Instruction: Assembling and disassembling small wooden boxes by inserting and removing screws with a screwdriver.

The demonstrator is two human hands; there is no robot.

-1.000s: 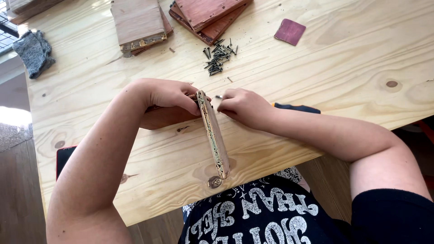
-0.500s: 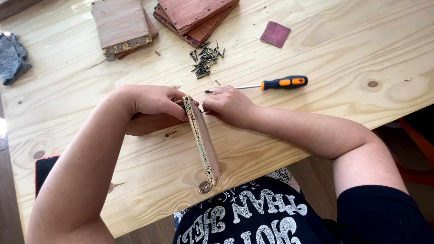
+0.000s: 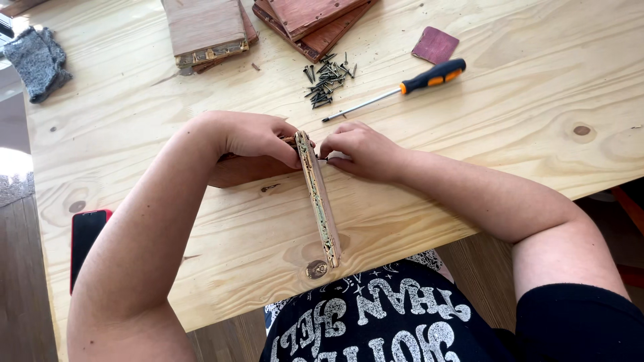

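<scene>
Both hands, left [image 3: 258,137] and right [image 3: 355,149], pinch an upright wooden panel [image 3: 318,198] near the desk's [image 3: 469,167] front edge; screwdriver [image 3: 402,87] and screws [image 3: 325,74] lie unused.

A pale pine counter [image 3: 510,154] fills most of the view, its boards marked with dark knots and long grain; daylight falls bright across its far left corner; beyond the left edge lies a dark wood-plank floor [image 3: 27,295], with a paler patch of light higher up.
</scene>
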